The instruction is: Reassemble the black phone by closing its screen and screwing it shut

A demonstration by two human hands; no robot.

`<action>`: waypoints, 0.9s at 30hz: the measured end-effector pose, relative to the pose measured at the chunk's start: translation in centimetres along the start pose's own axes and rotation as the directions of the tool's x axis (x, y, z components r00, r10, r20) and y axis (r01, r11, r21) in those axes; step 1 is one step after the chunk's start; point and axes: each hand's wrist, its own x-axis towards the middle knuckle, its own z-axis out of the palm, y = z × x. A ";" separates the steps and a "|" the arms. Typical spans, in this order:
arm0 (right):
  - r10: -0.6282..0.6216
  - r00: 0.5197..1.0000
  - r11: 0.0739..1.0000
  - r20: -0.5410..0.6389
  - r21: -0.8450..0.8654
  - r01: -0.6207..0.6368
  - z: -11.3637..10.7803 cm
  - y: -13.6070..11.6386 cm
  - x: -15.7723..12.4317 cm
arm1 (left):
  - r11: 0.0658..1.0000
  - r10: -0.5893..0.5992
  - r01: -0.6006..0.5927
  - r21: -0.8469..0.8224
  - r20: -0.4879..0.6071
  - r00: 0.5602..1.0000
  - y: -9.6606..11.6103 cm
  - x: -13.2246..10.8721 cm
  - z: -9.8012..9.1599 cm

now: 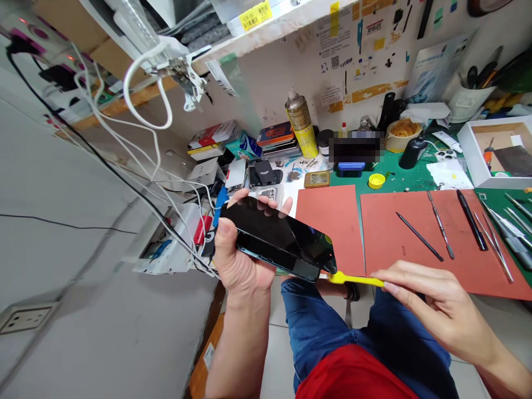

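The left hand (243, 244) is clenched around a black smartphone (276, 235), its fingers (266, 200) curling up behind the far edge. The phone is tilted, dark glass facing up, with a strip of blue frame showing along the near side. It sits out in front of the person, above the knees of their blue jeans (324, 316) and just short of the table.

The right hand (432, 305) reaches in from the right, its grip closed on a yellow plastic pry tool (353, 279). The tool's tip meets the phone's lower corner (the exact spot is too small to make out).

Farther on, two terracotta silicone mats (330, 221) lie on a green cutting mat (399, 180). Steel picks (440, 224) and a black-handled tool (471, 220) rest on the right-hand mat. A yellow spray can (300, 124) stands near the wall, and white cables (153, 149) trail down the left side.
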 end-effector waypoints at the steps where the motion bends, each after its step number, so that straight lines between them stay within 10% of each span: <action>1: -0.001 1.000 1.000 -0.009 -0.007 0.001 0.0 -0.1 0.1 | 1.000 0.004 -0.004 0.001 0.000 1.000 0.0 0.0 0.0; 27: 0.012 0.999 0.995 0.044 -0.099 -0.007 -0.7 -0.6 1.1 | 0.999 -0.028 0.028 -0.021 -0.015 1.000 0.2 0.0 -0.2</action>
